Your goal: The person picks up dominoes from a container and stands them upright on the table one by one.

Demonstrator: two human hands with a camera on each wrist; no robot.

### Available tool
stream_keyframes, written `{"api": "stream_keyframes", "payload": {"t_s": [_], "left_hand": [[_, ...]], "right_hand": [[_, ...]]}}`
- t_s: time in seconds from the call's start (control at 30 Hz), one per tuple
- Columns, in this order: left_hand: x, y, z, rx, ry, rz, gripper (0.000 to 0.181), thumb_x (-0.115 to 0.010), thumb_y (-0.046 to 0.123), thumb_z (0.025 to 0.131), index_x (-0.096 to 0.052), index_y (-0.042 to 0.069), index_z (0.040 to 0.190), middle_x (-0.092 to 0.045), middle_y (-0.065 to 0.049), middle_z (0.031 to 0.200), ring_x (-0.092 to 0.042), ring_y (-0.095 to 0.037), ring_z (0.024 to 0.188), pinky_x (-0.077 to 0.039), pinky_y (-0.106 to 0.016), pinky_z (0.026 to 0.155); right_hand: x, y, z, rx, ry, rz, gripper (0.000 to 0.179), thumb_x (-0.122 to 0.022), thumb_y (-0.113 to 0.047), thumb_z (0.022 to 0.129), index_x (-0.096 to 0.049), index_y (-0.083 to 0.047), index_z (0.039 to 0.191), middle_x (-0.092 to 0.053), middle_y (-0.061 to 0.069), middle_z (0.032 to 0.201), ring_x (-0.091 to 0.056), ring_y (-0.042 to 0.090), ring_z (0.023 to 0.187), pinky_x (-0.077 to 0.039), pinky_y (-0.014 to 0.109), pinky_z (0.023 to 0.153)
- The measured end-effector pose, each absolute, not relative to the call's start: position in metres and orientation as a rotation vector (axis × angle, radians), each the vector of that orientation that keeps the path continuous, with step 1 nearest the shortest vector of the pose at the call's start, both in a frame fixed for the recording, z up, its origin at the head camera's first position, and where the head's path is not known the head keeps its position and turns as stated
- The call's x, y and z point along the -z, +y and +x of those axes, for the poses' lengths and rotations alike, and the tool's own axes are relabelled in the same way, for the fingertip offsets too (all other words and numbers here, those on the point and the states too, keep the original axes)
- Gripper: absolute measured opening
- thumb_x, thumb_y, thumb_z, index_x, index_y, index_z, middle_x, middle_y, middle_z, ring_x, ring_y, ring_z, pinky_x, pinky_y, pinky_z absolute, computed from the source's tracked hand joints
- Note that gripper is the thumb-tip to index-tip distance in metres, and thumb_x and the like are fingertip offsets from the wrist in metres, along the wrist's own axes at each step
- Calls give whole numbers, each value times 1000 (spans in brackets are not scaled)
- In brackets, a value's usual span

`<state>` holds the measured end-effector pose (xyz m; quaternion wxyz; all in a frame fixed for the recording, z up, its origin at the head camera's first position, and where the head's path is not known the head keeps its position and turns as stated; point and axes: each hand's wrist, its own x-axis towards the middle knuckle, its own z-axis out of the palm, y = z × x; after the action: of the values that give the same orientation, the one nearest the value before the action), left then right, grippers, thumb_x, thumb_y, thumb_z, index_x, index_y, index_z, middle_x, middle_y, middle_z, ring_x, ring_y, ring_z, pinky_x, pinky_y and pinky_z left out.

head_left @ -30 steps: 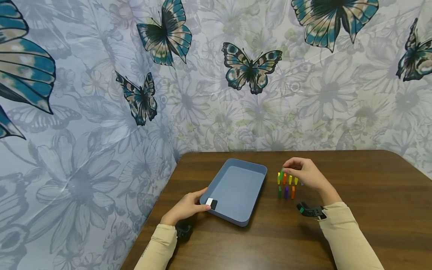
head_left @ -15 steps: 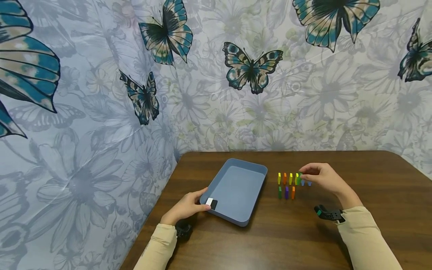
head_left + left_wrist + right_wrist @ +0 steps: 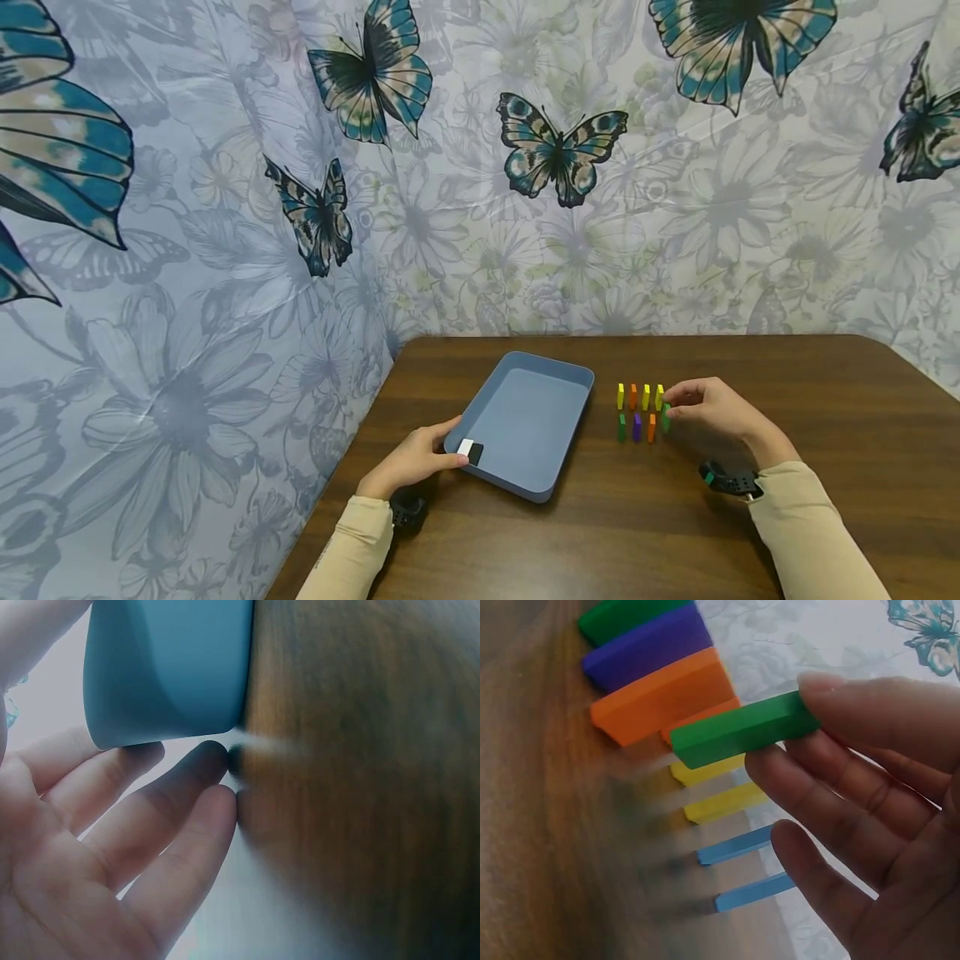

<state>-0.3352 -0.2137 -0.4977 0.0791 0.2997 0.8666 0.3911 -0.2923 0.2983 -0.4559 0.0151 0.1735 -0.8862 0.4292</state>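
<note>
My right hand (image 3: 718,414) pinches a green domino block (image 3: 739,731) between thumb and fingers. In the head view that block is at the right of the front row, by an orange block (image 3: 652,427); in the right wrist view it looks raised off the table. Left of the orange one stand a purple block (image 3: 637,428) and a dark green block (image 3: 622,427). My left hand (image 3: 414,460) grips the near left corner of a blue-grey tray (image 3: 528,425), thumb at its rim. From the left wrist, its fingertips (image 3: 217,802) are seen under the tray's wall (image 3: 172,675).
Behind the front row stand yellow blocks (image 3: 646,397) and an orange one (image 3: 633,397). Light blue blocks (image 3: 739,846), hidden by my hand in the head view, continue that row. A small white and black piece (image 3: 470,452) is at the tray's corner. A butterfly-print wall (image 3: 558,275) borders the wooden table (image 3: 847,433).
My right hand has carried the green block from the left end of the back row rightward, then nearer to the front row's right end. My left hand and the tray stay put.
</note>
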Motion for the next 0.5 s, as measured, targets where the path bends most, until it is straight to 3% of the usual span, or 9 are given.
{"api": "stream_keyframes", "payload": {"t_s": [0.5], "left_hand": [[498, -220, -335, -1171, 2579, 913, 82, -74, 35, 91, -34, 4, 156, -39, -16, 158, -39, -32, 144, -37, -54, 114]], "right_hand": [[473, 294, -291, -1269, -2810, 571, 24, -70, -10, 92, -68, 6, 110, -69, 18, 108, -59, -2, 89, -53, 23, 75]]}}
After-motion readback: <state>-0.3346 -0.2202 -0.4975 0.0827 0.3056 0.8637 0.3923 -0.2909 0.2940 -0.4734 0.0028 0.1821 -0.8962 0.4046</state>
